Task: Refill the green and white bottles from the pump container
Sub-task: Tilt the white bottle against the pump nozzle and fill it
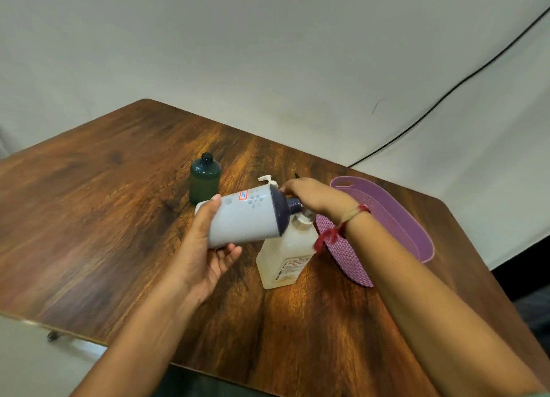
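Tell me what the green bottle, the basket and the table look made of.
Green bottle: probably translucent tinted plastic; light shows through, glossy.
Basket: matte purple plastic, with moulded weave pattern.
Table: wood or wood-look laminate; grain shows, slight sheen.

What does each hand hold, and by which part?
Left hand holds the white bottle by its base end; right hand has its grip at its dark neck.

Soft, even, fairly bright light fills the scene; shadows are faint and diffuse, and a warm glossy sheen lies on the bench (119, 218) just nearer than the pump container (282, 260). The wide lens bows the bench edges and the cable (446, 90) at far right, and the near left bench edge smears into blur.
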